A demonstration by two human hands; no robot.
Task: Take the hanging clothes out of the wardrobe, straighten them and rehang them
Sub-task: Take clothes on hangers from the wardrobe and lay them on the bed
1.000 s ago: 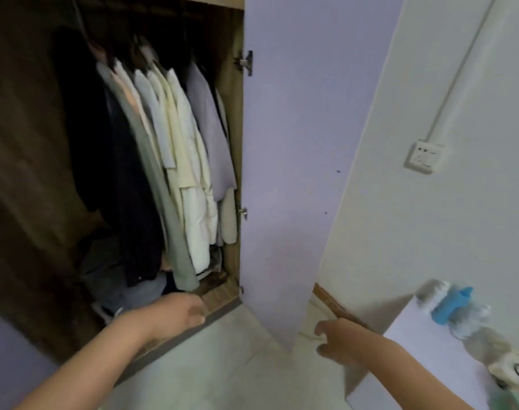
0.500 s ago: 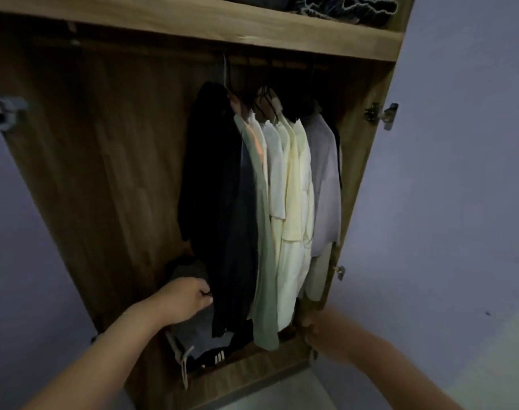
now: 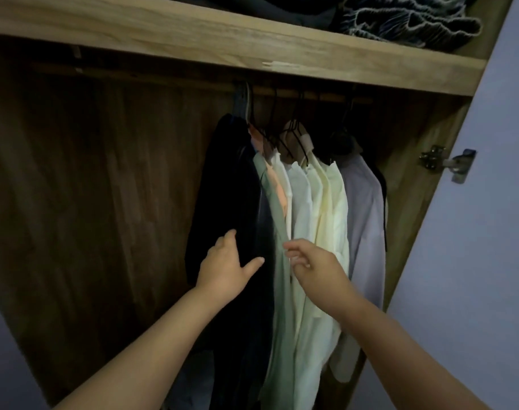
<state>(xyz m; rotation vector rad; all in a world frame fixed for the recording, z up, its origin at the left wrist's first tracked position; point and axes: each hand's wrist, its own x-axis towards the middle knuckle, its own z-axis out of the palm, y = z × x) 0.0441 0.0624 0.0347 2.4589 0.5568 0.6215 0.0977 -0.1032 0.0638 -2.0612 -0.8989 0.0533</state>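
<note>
Two hands have risen from the wardrobe floor: our left hand (image 3: pixel 225 267), fingers spread, touches the black hanging garment (image 3: pixel 222 184), while our right hand (image 3: pixel 311 264) pinches the pale green shirt (image 3: pixel 277 220), all clothes hanging on the rail; removal begins.

Left hand (image 3: pixel 227 269): raised from low beside the bottom of the hanging row to mid-height; fingers, curled half a second ago, now spread flat against the black hanging garment (image 3: pixel 219 202).

Right hand (image 3: pixel 314 269): lifted from low near the wardrobe's bottom edge to mid-height; fingertips now at the front edge of the pale green hanging shirt (image 3: pixel 277 279), apparently pinching it.

Hands: well apart earlier, now near each other.

View: drawn closer to the clothes.
</note>
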